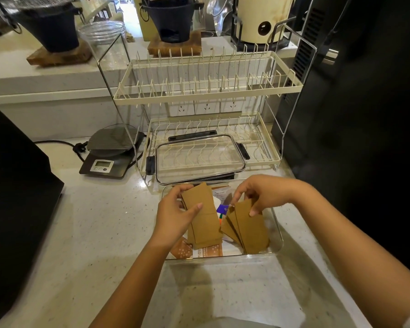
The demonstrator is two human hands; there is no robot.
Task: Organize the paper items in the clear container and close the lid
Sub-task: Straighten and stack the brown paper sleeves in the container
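My left hand covered the near-left corner of the brown paper stack it gripped, and my right hand hid the top of the fanned brown sheets. Those stacks buried most of the patterned packets beneath, whose print was too small to read. The lid screened its far clip. My forearms ran off the bottom edge.

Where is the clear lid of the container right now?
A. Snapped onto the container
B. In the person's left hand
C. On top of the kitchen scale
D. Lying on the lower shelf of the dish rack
D: the clear lid lies on the lower shelf of the dish rack, behind the open container, while both hands hold brown paper pieces.
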